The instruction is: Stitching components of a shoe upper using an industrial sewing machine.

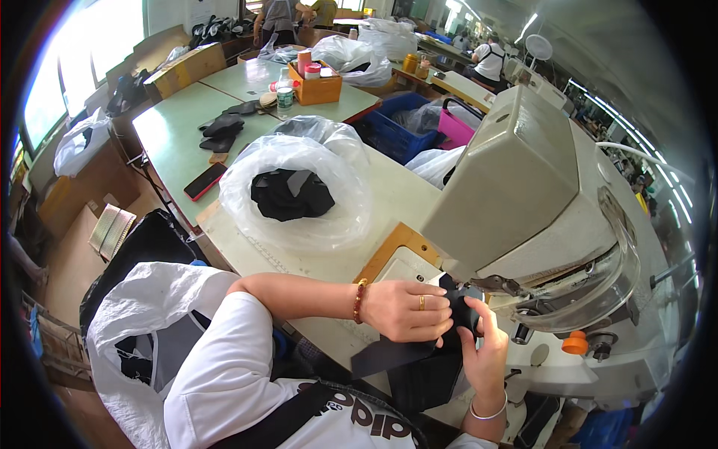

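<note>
My left hand [407, 308], with a gold ring and a beaded bracelet, presses and pinches a piece of black fabric [396, 352] at the bed of a beige sewing machine [523, 194]. My right hand [486, 352], wearing a silver bangle, grips the same black fabric from below, just in front of the needle area [490, 288]. The fabric hangs down toward my lap. A clear curved guard [598, 292] sits to the right of the needle.
A clear plastic bag holding black pieces [295, 194] lies on the table to the left of the machine. A red phone [204, 180] lies on the green table. An orange box [318, 86], blue crate [400, 127] and pink bin [455, 127] stand farther back. A white bag [142, 314] sits at my left.
</note>
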Demonstrator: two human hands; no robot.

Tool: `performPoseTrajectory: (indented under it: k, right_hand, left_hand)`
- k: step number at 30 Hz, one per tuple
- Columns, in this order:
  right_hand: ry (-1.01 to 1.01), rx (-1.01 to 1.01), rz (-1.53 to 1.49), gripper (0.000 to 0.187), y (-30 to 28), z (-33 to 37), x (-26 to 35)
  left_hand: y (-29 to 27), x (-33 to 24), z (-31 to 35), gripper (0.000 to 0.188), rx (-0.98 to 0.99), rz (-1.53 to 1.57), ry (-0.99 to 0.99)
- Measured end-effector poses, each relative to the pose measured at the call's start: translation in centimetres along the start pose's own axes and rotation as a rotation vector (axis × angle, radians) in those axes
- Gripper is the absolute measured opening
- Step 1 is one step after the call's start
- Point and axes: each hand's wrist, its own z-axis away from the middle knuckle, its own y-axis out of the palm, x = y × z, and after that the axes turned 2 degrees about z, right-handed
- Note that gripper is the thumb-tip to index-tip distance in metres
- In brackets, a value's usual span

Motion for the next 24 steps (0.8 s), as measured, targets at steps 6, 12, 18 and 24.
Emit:
performPoseTrajectory:
  k: [6,12,18,24]
  right_hand:
    - [0.075,-0.008,0.006,0.039,-0.6,0.5,0.5]
    - [-0.003,-0.067,0.121,0.036,-0.6,1.0,0.2]
    - [-0.032,-0.092,0.224,0.039,0.2,1.4,-1.4]
    - [-0.015,-0.114,0.085,0.010,0.5,1.1,-1.8]
  left_hand:
    - [-0.9,-0.4,-0.4,0.025,-0.025,-0.009,0.080]
    - [-2.5,-0.5,-1.6,0.028,0.027,0.018,-0.034]
    - [-4.1,0.2,-1.7,0.026,0.145,0.265,-0.314]
    - [-4.6,1.0,-1.5,0.029,0.192,0.485,-0.583]
